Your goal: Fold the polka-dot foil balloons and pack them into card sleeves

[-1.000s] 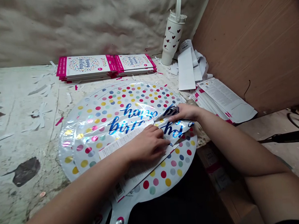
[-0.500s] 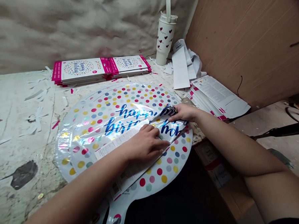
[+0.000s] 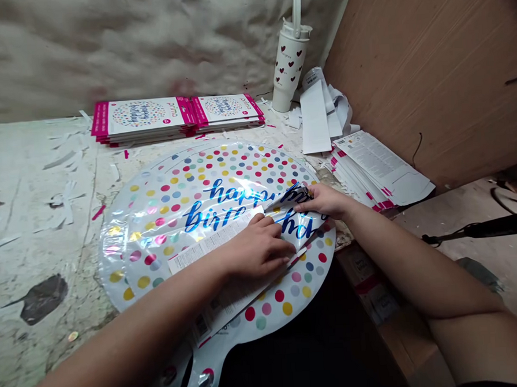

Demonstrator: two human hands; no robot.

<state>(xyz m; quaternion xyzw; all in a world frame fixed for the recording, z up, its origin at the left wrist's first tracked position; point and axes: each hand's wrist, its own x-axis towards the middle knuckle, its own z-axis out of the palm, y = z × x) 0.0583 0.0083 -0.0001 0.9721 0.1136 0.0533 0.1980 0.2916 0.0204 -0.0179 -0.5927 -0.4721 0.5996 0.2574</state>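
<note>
Dotted foil balloons (image 3: 222, 166) with blue "happy birthday" lettering lie flat, overlapping, in front of me. Across the top one rests a white printed card (image 3: 213, 241), slanted, with small text and a barcode. My left hand (image 3: 261, 245) presses down on the card and the foil beside it, fingers laid out and the palm partly over the card. To its right, my right hand (image 3: 326, 201) pinches a folded-over flap of the balloon between thumb and fingers. The flap lies creased toward the card. Balloon tails (image 3: 207, 363) hang at the near edge.
Two stacks of pink-and-white balloon packets (image 3: 144, 116) stand at the back. A white tumbler with hearts (image 3: 290, 65) is behind paper scraps (image 3: 315, 118). Several flat card sleeves (image 3: 381, 167) lie at the right by a brown panel (image 3: 425, 63). Paper shreds litter the worn table (image 3: 35, 240).
My right hand has drawn the pinched balloon flap slightly, and the foil is more creased. My left hand stays on the card. The whole view has shifted a little.
</note>
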